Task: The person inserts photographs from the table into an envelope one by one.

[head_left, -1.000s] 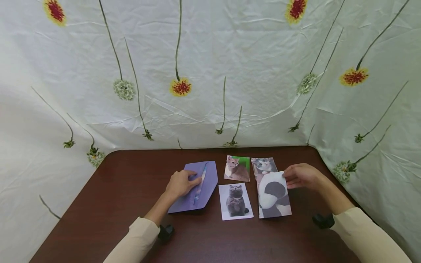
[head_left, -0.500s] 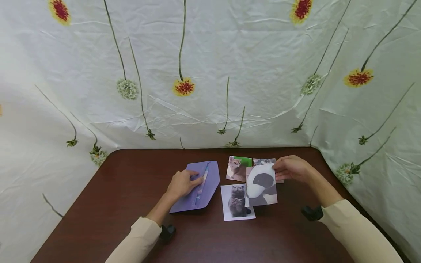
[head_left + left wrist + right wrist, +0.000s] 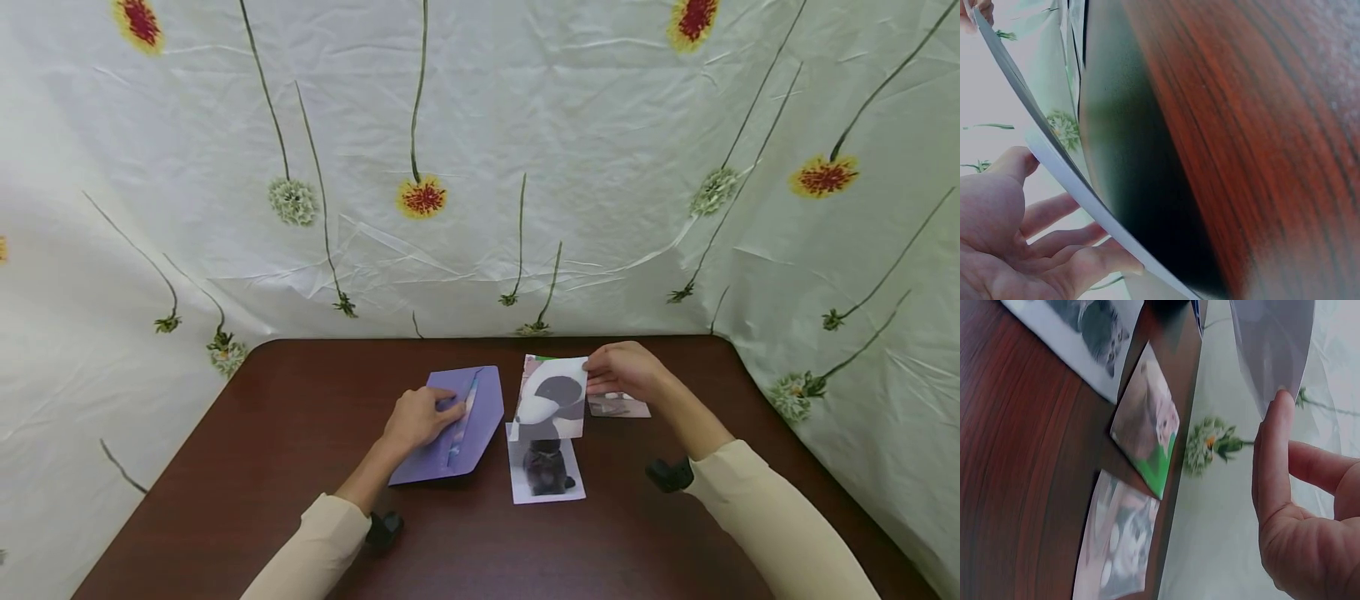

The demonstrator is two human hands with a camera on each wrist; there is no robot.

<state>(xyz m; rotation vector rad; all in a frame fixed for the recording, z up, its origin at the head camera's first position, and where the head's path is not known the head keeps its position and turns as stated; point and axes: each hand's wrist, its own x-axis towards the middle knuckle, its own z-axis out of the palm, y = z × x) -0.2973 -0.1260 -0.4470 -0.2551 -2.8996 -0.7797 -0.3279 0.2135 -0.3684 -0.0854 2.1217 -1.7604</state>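
Table point(image 3: 300, 400): 1 | envelope point(image 3: 442, 450): 1 | loose photos point(image 3: 551, 404): 4 | right hand point(image 3: 621, 371) holds: 1

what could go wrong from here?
1. The right hand pinches the held photo at one edge only, so it could sag or slip.
2. From the head view it overlaps the grey-cat photo and mostly hides the ginger-cat photo; a dip might nudge either unnoticed.
3. The envelope looks narrowly open, with a print showing in the gap; anything slid in might snag.
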